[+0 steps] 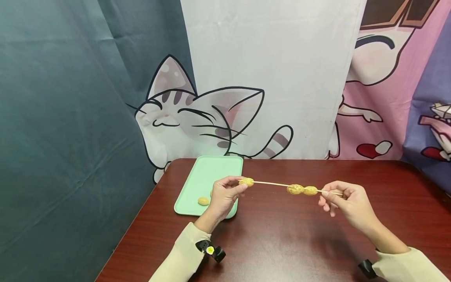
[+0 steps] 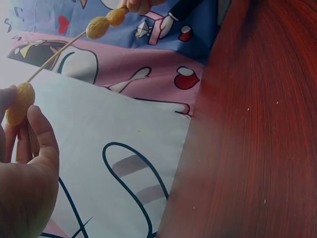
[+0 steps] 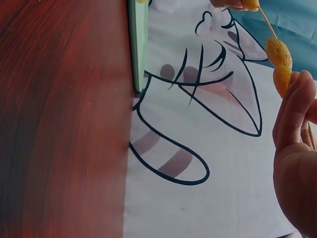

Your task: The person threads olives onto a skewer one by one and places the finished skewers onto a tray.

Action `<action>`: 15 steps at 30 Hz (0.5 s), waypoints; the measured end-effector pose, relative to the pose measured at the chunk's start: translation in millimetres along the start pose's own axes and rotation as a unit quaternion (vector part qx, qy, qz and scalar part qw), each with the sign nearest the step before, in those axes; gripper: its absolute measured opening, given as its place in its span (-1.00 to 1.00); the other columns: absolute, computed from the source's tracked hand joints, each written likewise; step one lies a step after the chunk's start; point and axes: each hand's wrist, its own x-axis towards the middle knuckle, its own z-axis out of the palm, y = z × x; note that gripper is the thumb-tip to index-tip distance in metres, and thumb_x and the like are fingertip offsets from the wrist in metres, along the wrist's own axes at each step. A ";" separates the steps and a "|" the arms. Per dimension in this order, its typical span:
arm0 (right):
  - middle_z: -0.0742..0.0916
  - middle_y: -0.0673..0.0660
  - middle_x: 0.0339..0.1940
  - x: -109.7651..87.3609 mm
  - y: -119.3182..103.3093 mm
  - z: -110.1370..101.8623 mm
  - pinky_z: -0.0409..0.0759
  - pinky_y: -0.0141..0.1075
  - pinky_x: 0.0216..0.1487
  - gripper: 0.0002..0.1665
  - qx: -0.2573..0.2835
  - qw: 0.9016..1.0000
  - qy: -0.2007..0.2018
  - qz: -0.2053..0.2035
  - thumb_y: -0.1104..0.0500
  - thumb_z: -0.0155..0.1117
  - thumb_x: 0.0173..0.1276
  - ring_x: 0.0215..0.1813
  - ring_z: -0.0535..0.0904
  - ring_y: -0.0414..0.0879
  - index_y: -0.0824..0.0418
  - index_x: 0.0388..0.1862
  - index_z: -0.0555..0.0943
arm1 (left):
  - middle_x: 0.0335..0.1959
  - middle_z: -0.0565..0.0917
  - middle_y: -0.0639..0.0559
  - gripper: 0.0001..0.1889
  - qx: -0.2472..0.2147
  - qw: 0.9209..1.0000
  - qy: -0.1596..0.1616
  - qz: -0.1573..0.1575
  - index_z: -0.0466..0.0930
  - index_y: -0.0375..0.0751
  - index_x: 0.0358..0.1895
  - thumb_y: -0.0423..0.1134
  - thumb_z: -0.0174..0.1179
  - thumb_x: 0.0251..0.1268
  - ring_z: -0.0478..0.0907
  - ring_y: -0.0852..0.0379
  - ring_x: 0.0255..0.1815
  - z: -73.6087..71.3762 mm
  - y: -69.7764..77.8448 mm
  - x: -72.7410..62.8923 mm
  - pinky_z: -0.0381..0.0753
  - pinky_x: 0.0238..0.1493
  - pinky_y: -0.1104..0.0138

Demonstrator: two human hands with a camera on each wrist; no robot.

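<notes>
A thin wooden skewer stretches almost level between my two hands above the table. My left hand pinches a wrinkled yellow oval ball at the skewer's left end, between thumb and fingers. Toward the other end, two more such balls, a larger one and a smaller one, are threaded side by side. My right hand grips the skewer just right of that pair, its tail poking out past the fingers. In the left wrist view, the skewer enters the left-hand ball.
Behind my left hand lies a pale green tray, with a yellow oval ball on it and another partly hidden by the hand. The dark red wooden table extends beneath both arms. A cartoon-printed cloth hangs at the table's back edge.
</notes>
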 end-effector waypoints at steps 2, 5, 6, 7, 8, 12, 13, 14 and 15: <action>0.72 0.14 -0.57 0.0 -0.1 0.4 0.52 -0.33 -0.72 -0.84 0.000 1.000 0.000 0.000 0.60 0.07 0.36 -0.61 0.60 -0.15 0.46 -0.32 0.56 | -0.34 0.75 0.05 -0.65 -0.002 1.000 0.001 0.002 0.75 -0.05 -0.32 -0.65 0.22 0.15 0.63 0.25 -0.44 0.8 -0.4 -0.1 0.62 -0.41 0.48; 0.72 0.15 -0.57 0.4 -0.1 0.9 0.52 -0.33 -0.73 -0.86 0.006 1.000 -0.002 0.000 0.60 0.06 0.36 -0.62 0.60 -0.15 0.49 -0.32 0.55 | -0.34 0.75 0.06 -0.65 -0.004 1.000 -0.002 0.005 0.75 -0.05 -0.31 -0.64 0.21 0.15 0.63 0.25 -0.43 2.2 -0.4 -0.5 0.62 -0.41 0.49; 0.72 0.15 -0.57 0.6 0.0 1.0 0.52 -0.34 -0.73 -0.87 0.007 1.000 -0.003 0.000 0.60 0.06 0.37 -0.62 0.60 -0.15 0.50 -0.32 0.54 | -0.33 0.75 0.06 -0.66 -0.005 1.000 -0.004 0.005 0.76 -0.05 -0.30 -0.64 0.22 0.16 0.64 0.25 -0.42 2.6 -0.3 -0.5 0.62 -0.41 0.49; 0.72 0.15 -0.56 0.7 0.0 1.1 0.52 -0.34 -0.73 -0.88 0.009 1.000 -0.004 0.000 0.60 0.06 0.37 -0.61 0.61 -0.16 0.52 -0.32 0.53 | -0.33 0.75 0.05 -0.66 -0.008 1.000 -0.006 0.005 0.75 -0.05 -0.30 -0.64 0.22 0.16 0.64 0.25 -0.40 3.0 -0.1 -0.7 0.62 -0.41 0.49; 0.72 0.15 -0.56 0.8 0.1 1.2 0.52 -0.35 -0.72 -0.90 0.012 1.000 -0.005 0.001 0.60 0.05 0.37 -0.61 0.61 -0.17 0.55 -0.32 0.51 | -0.32 0.75 0.05 -0.66 -0.009 1.000 -0.007 0.006 0.75 -0.06 -0.29 -0.64 0.22 0.16 0.64 0.26 -0.39 3.6 0.0 -0.7 0.62 -0.41 0.49; 0.72 0.15 -0.56 0.9 0.1 1.9 0.52 -0.35 -0.72 -0.93 0.014 1.000 -0.005 0.001 0.60 0.05 0.37 -0.60 0.62 -0.20 0.60 -0.32 0.48 | -0.31 0.75 0.06 -0.65 -0.010 1.000 -0.007 0.009 0.75 -0.05 -0.29 -0.65 0.21 0.16 0.66 0.27 -0.36 5.7 -0.3 -0.1 0.62 -0.40 0.48; 0.72 0.14 -0.56 0.7 -0.1 2.1 0.52 -0.35 -0.72 -0.94 0.014 1.000 -0.005 0.000 0.60 0.05 0.37 -0.60 0.61 -0.20 0.62 -0.32 0.47 | -0.31 0.75 0.06 -0.64 -0.011 1.000 -0.005 0.010 0.75 -0.05 -0.30 -0.65 0.21 0.16 0.66 0.26 -0.36 6.3 -0.6 0.1 0.63 -0.40 0.48; 0.72 0.14 -0.56 0.8 -0.2 2.4 0.52 -0.35 -0.72 -0.93 0.015 1.000 -0.005 0.000 0.60 0.05 0.37 -0.60 0.61 -0.19 0.61 -0.32 0.47 | -0.31 0.75 0.06 -0.64 -0.010 1.000 -0.003 0.011 0.76 -0.04 -0.30 -0.66 0.20 0.16 0.67 0.26 -0.35 6.9 -1.0 0.3 0.63 -0.40 0.48; 0.72 0.14 -0.56 0.8 -0.2 2.8 0.52 -0.35 -0.73 -0.93 0.016 1.000 -0.005 -0.002 0.60 0.04 0.37 -0.60 0.61 -0.19 0.61 -0.32 0.48 | -0.31 0.76 0.06 -0.63 -0.012 1.000 -0.002 0.011 0.76 -0.04 -0.30 -0.66 0.20 0.16 0.67 0.26 -0.35 7.4 -1.4 0.7 0.63 -0.40 0.48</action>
